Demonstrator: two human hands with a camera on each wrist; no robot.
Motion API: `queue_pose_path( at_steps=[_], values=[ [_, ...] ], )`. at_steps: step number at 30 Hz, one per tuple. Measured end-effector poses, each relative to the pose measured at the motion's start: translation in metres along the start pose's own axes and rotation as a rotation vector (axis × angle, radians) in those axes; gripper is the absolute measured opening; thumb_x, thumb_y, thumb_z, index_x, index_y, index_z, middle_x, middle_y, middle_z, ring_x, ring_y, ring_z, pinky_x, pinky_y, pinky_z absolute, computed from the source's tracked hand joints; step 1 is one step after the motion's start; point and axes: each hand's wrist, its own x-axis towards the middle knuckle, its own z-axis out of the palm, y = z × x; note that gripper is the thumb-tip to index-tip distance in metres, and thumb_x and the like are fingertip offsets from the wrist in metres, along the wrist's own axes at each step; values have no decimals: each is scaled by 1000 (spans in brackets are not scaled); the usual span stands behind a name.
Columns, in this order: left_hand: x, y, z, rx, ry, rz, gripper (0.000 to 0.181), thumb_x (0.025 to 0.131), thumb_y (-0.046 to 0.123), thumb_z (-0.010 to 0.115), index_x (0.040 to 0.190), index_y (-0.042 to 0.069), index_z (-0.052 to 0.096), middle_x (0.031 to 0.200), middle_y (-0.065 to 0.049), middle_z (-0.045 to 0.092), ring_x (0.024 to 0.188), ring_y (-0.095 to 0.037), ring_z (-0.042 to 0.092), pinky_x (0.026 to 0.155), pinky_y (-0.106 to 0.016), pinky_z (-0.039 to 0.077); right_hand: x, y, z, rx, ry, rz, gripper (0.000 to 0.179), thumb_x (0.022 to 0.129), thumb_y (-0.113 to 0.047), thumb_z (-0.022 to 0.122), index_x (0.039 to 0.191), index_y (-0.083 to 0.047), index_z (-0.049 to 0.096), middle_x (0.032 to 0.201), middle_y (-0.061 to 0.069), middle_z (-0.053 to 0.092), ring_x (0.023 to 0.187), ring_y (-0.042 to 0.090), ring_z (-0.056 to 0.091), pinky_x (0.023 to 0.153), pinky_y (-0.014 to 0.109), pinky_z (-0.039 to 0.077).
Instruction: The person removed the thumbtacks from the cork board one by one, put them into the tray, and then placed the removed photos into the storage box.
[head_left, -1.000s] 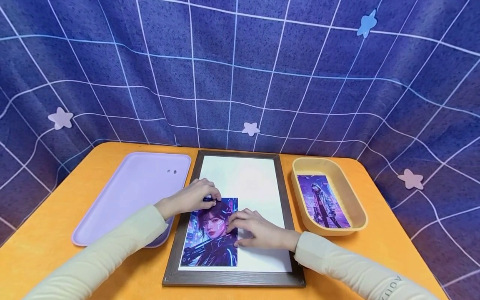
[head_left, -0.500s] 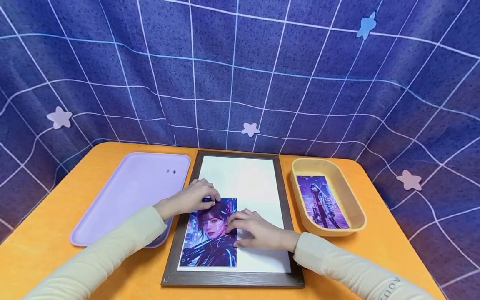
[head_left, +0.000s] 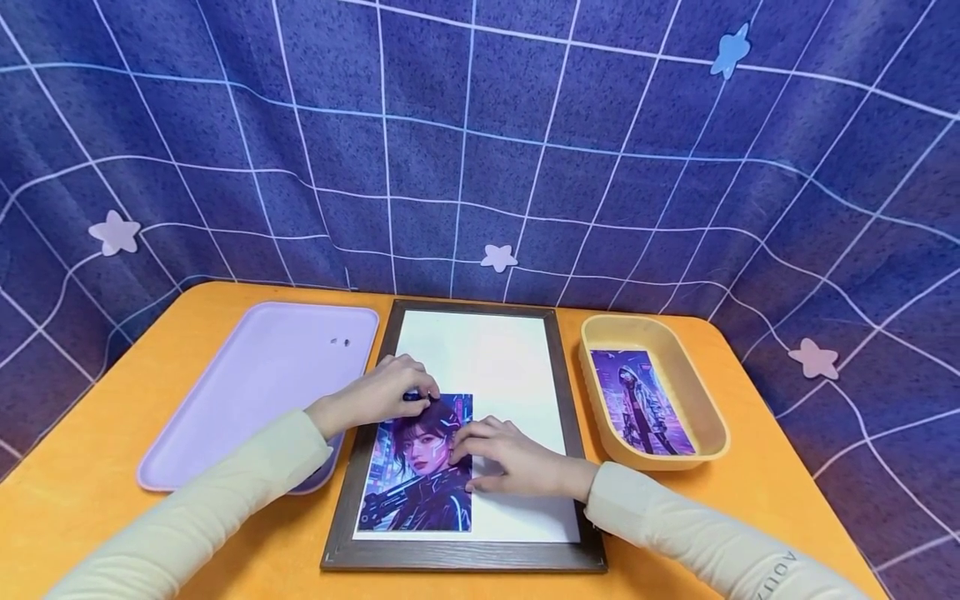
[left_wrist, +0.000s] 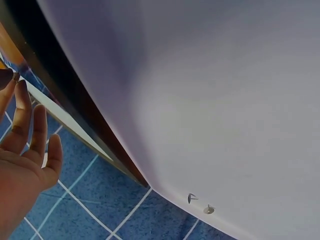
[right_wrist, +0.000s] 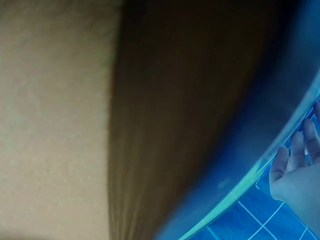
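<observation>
A portrait picture card (head_left: pixel 420 492) lies in the lower left of a dark-framed white board (head_left: pixel 495 350). My left hand (head_left: pixel 378 393) is at the card's top edge. In the left wrist view its thumb and index finger pinch a small thumbtack (left_wrist: pixel 16 76), mostly hidden by the fingertips. My right hand (head_left: pixel 513 458) rests on the card's right edge, its fingers spread and gently bent. Two metal thumbtacks (left_wrist: pixel 209 210) lie in the purple tray (head_left: pixel 262 375) to the left.
To the right of the board stands a yellow bin (head_left: pixel 693 392) with a second picture card (head_left: pixel 641 404), a hooded figure, inside. All stand on an orange table (head_left: pixel 757 500). A blue grid curtain (head_left: pixel 450 167) with star shapes hangs behind.
Both hands and the card keep their places on the board. The whole head view has shifted very slightly.
</observation>
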Motion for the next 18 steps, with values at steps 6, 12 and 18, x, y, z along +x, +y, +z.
queue_pose_path(
  at_steps=[6,12,18],
  values=[
    [0,1,-2,-3,14,-12,14,82,23,65,95,21,70,85,10,64,89,-13,50,78,-35,34,0,-1,0,1,-2,2,31,83,-28,65,113,-20,59,126,-4,51,116,12,41,98,35,33],
    [-2,0,-7,-14,47,4,14,81,21,66,95,20,70,84,9,64,88,-14,51,79,-37,35,0,-1,0,0,-10,6,31,84,-29,64,114,-20,59,127,-4,51,117,12,41,98,35,33],
    [-7,-5,-14,-35,108,27,15,80,20,66,94,18,70,84,8,64,89,-16,52,83,-41,36,0,-1,-1,12,-15,12,31,84,-29,64,114,-20,59,127,-4,51,117,12,41,98,35,33]
  ],
)
